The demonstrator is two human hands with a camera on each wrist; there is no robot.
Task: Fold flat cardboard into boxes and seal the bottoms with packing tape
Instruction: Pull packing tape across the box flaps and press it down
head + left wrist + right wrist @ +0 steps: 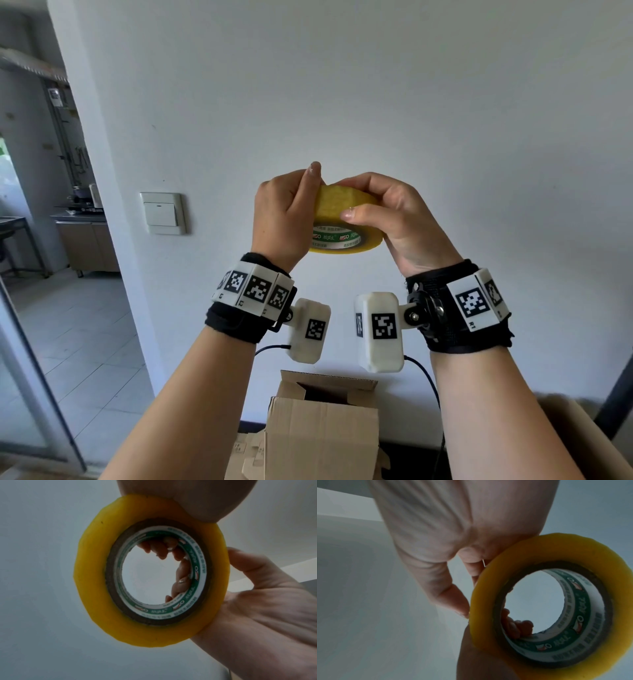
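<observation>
We hold the tape roll (346,222) raised between both hands: right hand (399,219) gripping its rim, left hand (282,212) pinching its outer face. It seems light, stiff, slick; the box (323,431) sits below.

A plain white wall (376,85) fills most of the head view, lit by soft daylight. A white light switch (162,213) is mounted on it at the left. Further left, a doorway opens onto a room with a pale tiled floor (75,329), a low wooden cabinet (89,245) and a kettle (95,195) on its counter. A metal door frame (30,387) runs along the near left edge.
</observation>
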